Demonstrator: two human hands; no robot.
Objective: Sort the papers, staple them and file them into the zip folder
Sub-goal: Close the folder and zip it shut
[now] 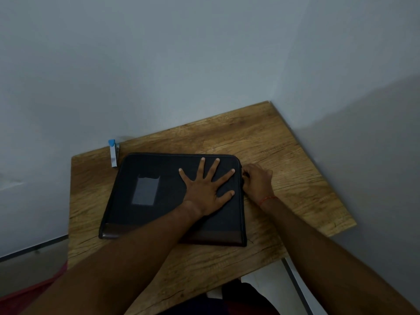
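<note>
A dark zip folder [145, 214] with a brown strip along its near edge and a clear label window lies closed and flat on the wooden table [284, 146]. My left hand [205, 189] presses flat on its cover, fingers spread. My right hand [258, 181] is at the folder's right edge near the far corner, fingers curled and pinching what looks like the zip pull, which is mostly hidden. A blue and white stapler [113, 154] lies at the table's far left edge, beyond the folder. No papers are in view.
The table stands in a corner between two pale walls. Its near edge runs just in front of my body, and bare wood shows to the right of the folder and behind it. Floor shows at the left and lower right.
</note>
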